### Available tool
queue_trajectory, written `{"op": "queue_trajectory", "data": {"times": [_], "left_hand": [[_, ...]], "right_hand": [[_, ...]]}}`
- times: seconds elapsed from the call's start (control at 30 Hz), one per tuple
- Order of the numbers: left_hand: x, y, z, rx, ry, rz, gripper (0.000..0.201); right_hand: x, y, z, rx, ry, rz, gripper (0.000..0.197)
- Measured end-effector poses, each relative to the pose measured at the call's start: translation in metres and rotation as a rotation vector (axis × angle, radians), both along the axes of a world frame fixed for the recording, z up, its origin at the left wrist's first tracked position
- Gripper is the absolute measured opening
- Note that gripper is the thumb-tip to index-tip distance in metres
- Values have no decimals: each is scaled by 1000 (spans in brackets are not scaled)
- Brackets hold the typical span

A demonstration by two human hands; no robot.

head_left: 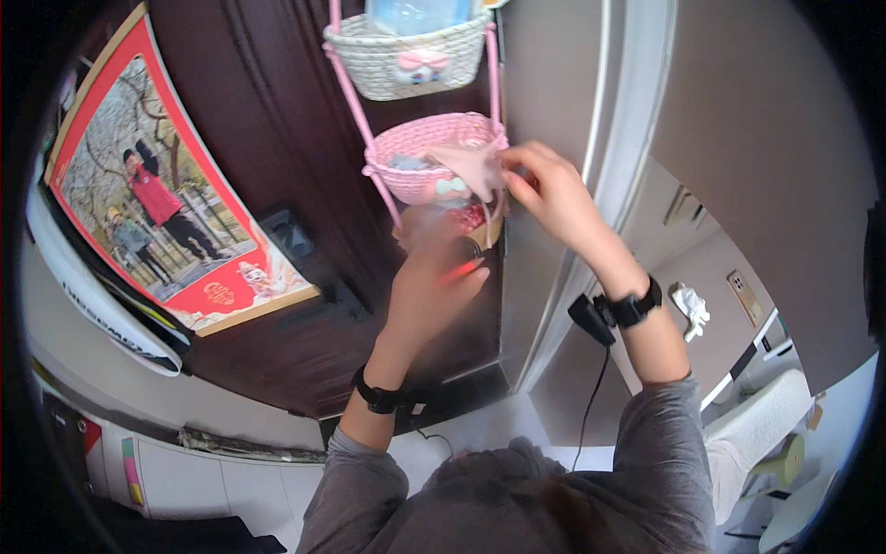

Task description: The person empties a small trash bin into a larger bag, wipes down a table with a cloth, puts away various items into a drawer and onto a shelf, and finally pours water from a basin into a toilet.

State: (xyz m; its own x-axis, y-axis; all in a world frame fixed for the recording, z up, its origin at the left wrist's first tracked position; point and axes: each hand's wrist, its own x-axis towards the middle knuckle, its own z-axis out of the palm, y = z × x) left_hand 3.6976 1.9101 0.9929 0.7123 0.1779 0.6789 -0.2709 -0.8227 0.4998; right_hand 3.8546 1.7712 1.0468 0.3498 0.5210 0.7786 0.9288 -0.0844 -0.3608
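Observation:
My right hand (pixel 554 192) is pinched at the right rim of a pink woven basket (pixel 434 130), its thumb and fingers closed on the edge of a pale pink cloth-like piece (pixel 472 170). That piece hangs out over the basket's front, and a thin strap seems to dangle below it. Grey and pale items lie inside the basket, too small to name. My left hand (pixel 432 282) is raised just below, in front of a lower tan basket (pixel 498 231) with something red in it. Motion smears its fingers; a small dark shape and a red glow show beside them.
Above hangs a white woven basket (pixel 406 66) holding a light blue package, on pink straps (pixel 352 88) against a dark brown door (pixel 268 120). At left hangs a red-bordered photo scroll (pixel 180 185), near the door handle (pixel 288 233). A white door frame (pixel 620 138) stands at right.

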Motion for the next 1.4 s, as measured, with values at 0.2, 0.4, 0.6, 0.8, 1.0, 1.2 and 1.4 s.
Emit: {"op": "queue_trajectory", "data": {"times": [0.2, 0.4, 0.6, 0.8, 1.0, 1.2, 1.4], "left_hand": [[-21, 29, 20, -1, -5, 30, 44], [-27, 41, 27, -9, 26, 12, 42], [-18, 43, 32, -26, -29, -52, 42], [1, 40, 35, 47, -71, -39, 43], [-2, 40, 37, -15, -46, -11, 41], [-3, 45, 24, -52, -65, -75, 37], [-17, 41, 24, -126, -11, -125, 36]], "right_hand": [[26, 68, 33, -247, -65, 75, 39], [31, 78, 72, -548, 381, 308, 20], [20, 87, 67, 150, 1144, 642, 16], [61, 94, 38, -262, 239, -217, 23], [29, 77, 48, -188, -76, -228, 27], [13, 85, 38, -502, 41, 166, 54], [-3, 80, 40, -580, -42, 83, 44]]}}
